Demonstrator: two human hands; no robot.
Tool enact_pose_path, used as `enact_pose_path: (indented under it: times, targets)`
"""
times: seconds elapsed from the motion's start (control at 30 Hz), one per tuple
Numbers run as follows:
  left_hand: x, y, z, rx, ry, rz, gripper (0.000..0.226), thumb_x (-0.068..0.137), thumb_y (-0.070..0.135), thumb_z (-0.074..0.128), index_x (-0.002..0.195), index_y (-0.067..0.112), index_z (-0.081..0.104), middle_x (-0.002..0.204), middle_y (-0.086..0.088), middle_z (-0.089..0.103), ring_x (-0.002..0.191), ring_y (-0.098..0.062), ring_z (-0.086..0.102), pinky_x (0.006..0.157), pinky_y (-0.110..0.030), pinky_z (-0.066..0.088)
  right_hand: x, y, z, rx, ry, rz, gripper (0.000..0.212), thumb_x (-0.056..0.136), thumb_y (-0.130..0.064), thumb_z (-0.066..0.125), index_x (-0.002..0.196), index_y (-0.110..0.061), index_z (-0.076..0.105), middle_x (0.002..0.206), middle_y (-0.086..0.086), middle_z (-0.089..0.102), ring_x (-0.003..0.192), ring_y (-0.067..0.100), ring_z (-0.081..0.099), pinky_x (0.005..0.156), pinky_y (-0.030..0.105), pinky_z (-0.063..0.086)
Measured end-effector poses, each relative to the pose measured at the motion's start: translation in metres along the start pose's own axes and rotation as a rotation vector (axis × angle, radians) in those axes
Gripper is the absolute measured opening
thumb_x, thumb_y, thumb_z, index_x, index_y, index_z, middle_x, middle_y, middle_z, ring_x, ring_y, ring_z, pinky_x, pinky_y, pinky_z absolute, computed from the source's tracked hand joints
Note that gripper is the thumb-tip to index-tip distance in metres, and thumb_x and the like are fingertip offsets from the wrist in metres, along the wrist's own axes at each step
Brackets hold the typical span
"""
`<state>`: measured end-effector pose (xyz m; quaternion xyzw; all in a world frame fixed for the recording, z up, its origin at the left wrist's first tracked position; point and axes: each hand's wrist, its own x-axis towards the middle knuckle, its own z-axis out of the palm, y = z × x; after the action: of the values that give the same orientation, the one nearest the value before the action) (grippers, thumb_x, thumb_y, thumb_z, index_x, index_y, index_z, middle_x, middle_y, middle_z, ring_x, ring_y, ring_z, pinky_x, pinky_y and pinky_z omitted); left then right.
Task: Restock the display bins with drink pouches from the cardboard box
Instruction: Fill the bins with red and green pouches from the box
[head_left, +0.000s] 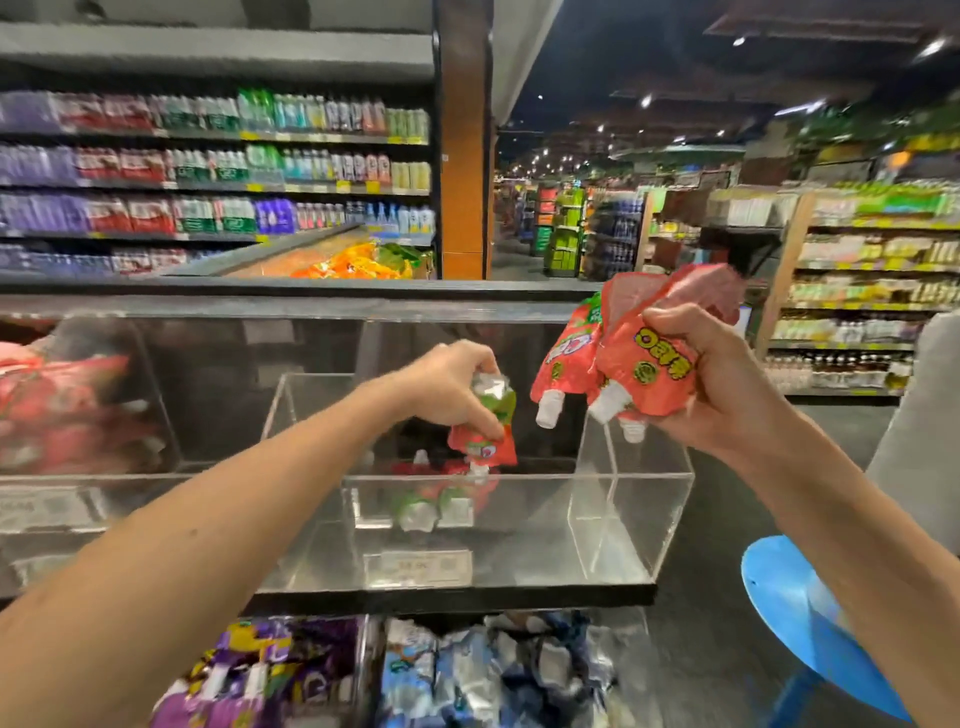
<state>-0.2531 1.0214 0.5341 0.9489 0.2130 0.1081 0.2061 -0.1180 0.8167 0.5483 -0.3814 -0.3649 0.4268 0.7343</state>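
Both hands are raised over the display, with bare forearms reaching forward from the bottom corners. Nearest, below the forearms, purple pouches (260, 675) and blue pouches (493, 670) fill the lower bins, blurred and cut off by the frame edge. A blue stool (779, 587) sits under the right forearm, only partly in view.

The left hand (452, 382) curls its fingers down round one red drink pouch (483, 434), pinching its upper part. The pouch's long axis is near vertical and its white cap points down into the clear acrylic bin (639, 519) just below. The right hand (727, 384), higher and well to the right, is clenched round a bunch of red pouches (618, 358). Their caps point down and slant toward the left hand, and their crumpled bottoms point up. Three caps show, but the full count cannot be told.

Under the left hand a few loose red pouches (441, 499) lie on the bin floor, smeared through the front wall above an unreadable price label (418, 568). Left of the left forearm, a neighbouring bin of red packs (67, 410) is blurred. Beyond the hands stand bottle shelves (208, 171).
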Motion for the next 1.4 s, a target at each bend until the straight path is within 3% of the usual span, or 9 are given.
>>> enact_pose_path:
  times: [0.17,0.4,0.5,0.77,0.93,1.03,1.1,1.23,1.4]
  targets:
    - [0.051,-0.003,0.041,0.338,-0.099,0.136,0.075,0.053,0.05,0.092,0.104,0.019,0.047,0.091,-0.003,0.062,0.081,-0.023,0.057,0.07,-0.046,0.051,0.004,-0.011,-0.016,0.027,-0.003,-0.042,0.01,0.075,-0.017,0.057,0.081,-0.013,0.064,0.069,0.004,0.068,0.059,0.017,0.067,0.048,0.026,0.052]
    - [0.062,-0.014,0.082,0.507,-0.378,0.234,0.078,0.065,0.05,0.087,0.119,0.012,0.046,0.104,-0.011,0.061,0.089,-0.023,0.05,0.075,-0.033,0.041,-0.002,-0.012,-0.03,0.024,-0.048,-0.037,0.015,0.078,-0.016,0.055,0.069,-0.018,0.067,0.07,0.002,0.067,0.064,0.014,0.066,0.061,0.026,0.056]
    - [0.062,-0.023,0.083,0.488,-0.483,0.174,0.065,0.061,0.06,0.085,0.102,0.028,0.047,0.106,0.001,0.054,0.097,-0.019,0.049,0.088,-0.036,0.048,-0.004,-0.011,-0.03,0.027,-0.033,-0.034,0.011,0.078,-0.015,0.056,0.073,-0.016,0.066,0.072,0.003,0.067,0.065,0.014,0.067,0.063,0.026,0.057]
    - [0.064,-0.028,0.093,0.39,-0.495,0.114,0.054,0.057,0.083,0.068,0.095,0.044,0.062,0.11,0.014,0.06,0.105,-0.014,0.053,0.097,-0.041,0.048,-0.004,-0.001,-0.026,0.024,-0.07,-0.038,0.017,0.079,-0.016,0.059,0.07,-0.02,0.073,0.074,0.002,0.069,0.069,0.014,0.068,0.068,0.027,0.057]
    - [0.064,-0.031,0.088,0.287,-0.621,0.07,0.055,0.081,0.07,0.057,0.121,0.034,0.067,0.121,0.016,0.063,0.11,-0.012,0.058,0.104,-0.038,0.046,-0.006,0.002,-0.026,0.022,-0.069,0.002,0.006,0.079,-0.017,0.06,0.083,-0.015,0.065,0.078,0.004,0.068,0.071,0.017,0.068,0.066,0.028,0.057]
    - [0.065,-0.024,0.068,0.146,-0.462,0.088,0.028,0.087,0.031,0.067,0.112,0.021,0.07,0.112,0.007,0.069,0.097,-0.011,0.065,0.092,-0.032,0.055,-0.006,0.002,-0.029,0.031,-0.085,0.039,0.018,0.082,-0.019,0.056,0.076,-0.016,0.073,0.078,0.005,0.07,0.07,0.018,0.068,0.067,0.029,0.056]
    - [0.059,-0.006,0.041,-0.262,-0.28,0.066,0.012,0.096,0.019,0.063,0.104,0.012,0.068,0.104,-0.005,0.072,0.088,-0.014,0.068,0.084,-0.035,0.059,-0.003,0.0,-0.029,0.033,-0.124,0.069,0.015,0.076,-0.021,0.066,0.086,-0.014,0.075,0.088,0.009,0.071,0.082,0.022,0.068,0.076,0.034,0.055]
    - [0.037,0.032,-0.004,-0.874,-0.272,-0.043,0.051,0.1,0.053,0.032,0.111,0.012,0.059,0.088,-0.001,0.075,0.078,-0.014,0.071,0.069,-0.03,0.058,0.006,0.001,-0.028,0.052,-0.183,0.14,0.019,0.07,-0.022,0.074,0.085,-0.012,0.074,0.089,0.008,0.072,0.083,0.021,0.067,0.08,0.035,0.052]
    - [0.021,0.036,-0.012,-0.79,-0.37,0.018,0.035,0.09,0.042,0.054,0.105,0.013,0.064,0.089,0.0,0.07,0.08,-0.013,0.065,0.074,-0.026,0.053,0.011,0.009,-0.023,0.059,-0.291,0.221,0.025,0.061,-0.022,0.084,0.081,-0.012,0.073,0.081,0.006,0.072,0.074,0.018,0.068,0.073,0.032,0.055]
